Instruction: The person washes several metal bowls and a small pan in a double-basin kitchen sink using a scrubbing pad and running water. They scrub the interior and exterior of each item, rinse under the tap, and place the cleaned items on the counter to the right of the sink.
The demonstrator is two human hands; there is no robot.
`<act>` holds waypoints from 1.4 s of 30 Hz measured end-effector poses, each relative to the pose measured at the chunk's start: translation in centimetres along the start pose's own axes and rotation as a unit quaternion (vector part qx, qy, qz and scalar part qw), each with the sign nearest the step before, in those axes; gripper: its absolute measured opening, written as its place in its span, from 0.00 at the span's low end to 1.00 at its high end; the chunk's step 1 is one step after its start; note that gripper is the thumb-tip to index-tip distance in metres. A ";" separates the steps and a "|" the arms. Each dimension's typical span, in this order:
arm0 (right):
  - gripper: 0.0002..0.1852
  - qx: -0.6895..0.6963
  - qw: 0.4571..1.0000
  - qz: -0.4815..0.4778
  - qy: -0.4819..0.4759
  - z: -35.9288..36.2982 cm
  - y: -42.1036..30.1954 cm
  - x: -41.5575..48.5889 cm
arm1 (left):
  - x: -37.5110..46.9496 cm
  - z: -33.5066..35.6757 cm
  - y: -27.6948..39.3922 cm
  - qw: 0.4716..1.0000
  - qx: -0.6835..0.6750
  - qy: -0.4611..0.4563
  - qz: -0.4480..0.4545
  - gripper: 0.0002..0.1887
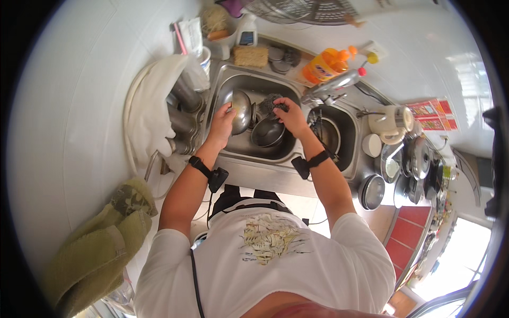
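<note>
Over the left basin of a stainless steel sink (296, 153), my left hand (222, 123) grips the rim of a metal bowl (241, 112), which is tilted on its side with its rounded outside facing right. My right hand (292, 117) holds a steel wool scrubber (281, 107) between thumb and fingers. Under it in the basin lie another grey scouring pad (268, 103) and a dark metal bowl (268, 133). A small metal piece (253, 115) shows beside the held bowl; what it is I cannot tell.
A faucet (332, 87) stands behind the basins. The right basin holds a round pan (329, 135) and utensils. Along the back are a yellow sponge (250, 56), a white bottle (247, 31) and an orange tub (323, 65). Stacked bowls (372, 192) and a kettle (387, 119) stand at right.
</note>
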State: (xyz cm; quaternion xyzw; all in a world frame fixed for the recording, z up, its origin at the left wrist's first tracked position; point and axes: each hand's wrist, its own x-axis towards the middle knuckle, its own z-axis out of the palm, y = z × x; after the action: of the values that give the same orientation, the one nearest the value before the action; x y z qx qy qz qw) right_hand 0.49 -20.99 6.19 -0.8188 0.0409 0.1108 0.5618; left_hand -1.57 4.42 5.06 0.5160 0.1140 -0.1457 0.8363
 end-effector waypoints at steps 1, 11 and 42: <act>0.14 0.111 0.992 0.065 -0.002 -0.3 -1.3 -1.4 | 0.3 1.0 -0.2 1.000 0.008 -0.013 0.018 0.14; 0.15 0.000 0.991 -0.079 0.105 -2.3 -5.6 -7.7 | 1.1 5.8 0.1 0.982 0.163 -0.044 0.080 0.13; 0.13 -0.322 0.803 -0.471 0.171 1.7 -6.8 -3.5 | -0.5 9.7 -0.2 0.985 0.156 0.074 0.019 0.39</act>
State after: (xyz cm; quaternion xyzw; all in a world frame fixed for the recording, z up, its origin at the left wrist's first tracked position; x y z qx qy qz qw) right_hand -1.89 -17.11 12.58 -0.8770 -0.2921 -0.3026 0.2325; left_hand -1.71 -4.25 9.37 0.6516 0.1418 -0.1069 0.7375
